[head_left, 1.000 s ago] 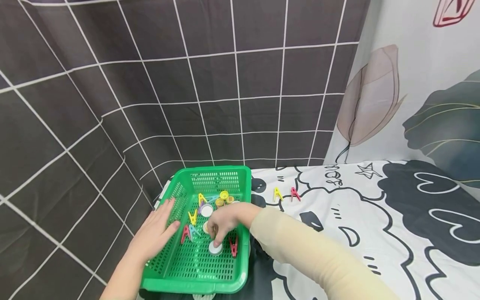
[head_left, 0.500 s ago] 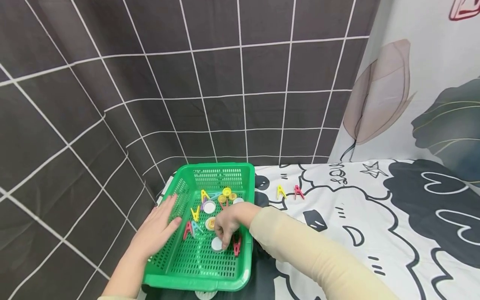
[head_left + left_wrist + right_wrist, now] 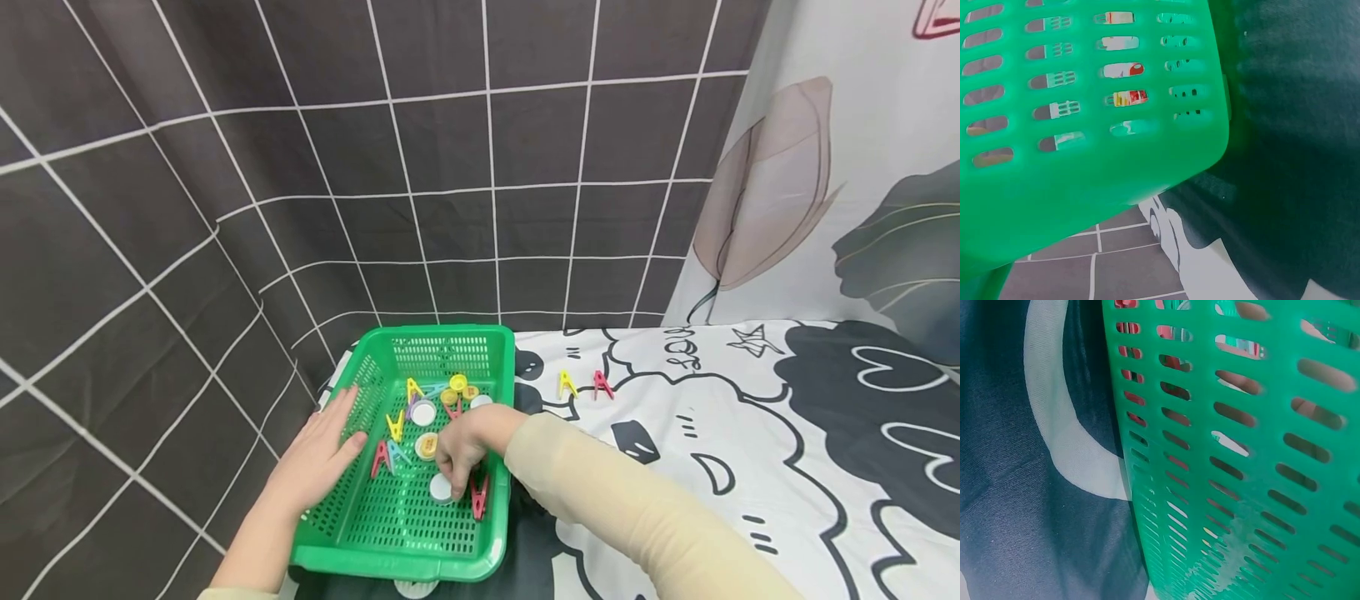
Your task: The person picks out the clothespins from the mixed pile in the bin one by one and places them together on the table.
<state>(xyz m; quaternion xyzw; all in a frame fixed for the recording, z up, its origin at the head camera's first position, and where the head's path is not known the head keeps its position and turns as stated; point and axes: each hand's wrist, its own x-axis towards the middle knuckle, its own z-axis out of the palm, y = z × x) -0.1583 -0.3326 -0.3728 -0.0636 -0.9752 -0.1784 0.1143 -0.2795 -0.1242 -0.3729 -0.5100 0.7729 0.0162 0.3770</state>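
Note:
In the head view, my left hand [image 3: 318,462] lies with straight fingers along the left wall of a green plastic basket [image 3: 401,567]. My right hand [image 3: 465,446] reaches into the basket with bent fingers and its knuckles up. Its thumb side is at a round white cap [image 3: 441,489], and a red clothespin [image 3: 479,500] lies right beside the fingers. The fingertips are partly hidden, so whether they pinch anything cannot be told. A white-and-yellow round piece [image 3: 427,447] sits just left of the hand. Both wrist views show mainly the basket's slotted walls [image 3: 1147,162].
Farther back in the basket lie another white cap [image 3: 423,412], yellow caps [image 3: 458,383], a yellow clothespin [image 3: 395,427] and a red clothespin [image 3: 380,458] beside a blue one. Outside, a yellow clothespin [image 3: 567,384] and a red clothespin [image 3: 602,384] rest on the patterned cloth [image 3: 720,417].
My right hand has shifted slightly right inside the basket, off the white-and-yellow piece and closer to the red clothespin. The left hand stays on the basket's wall. The head view has turned slightly left.

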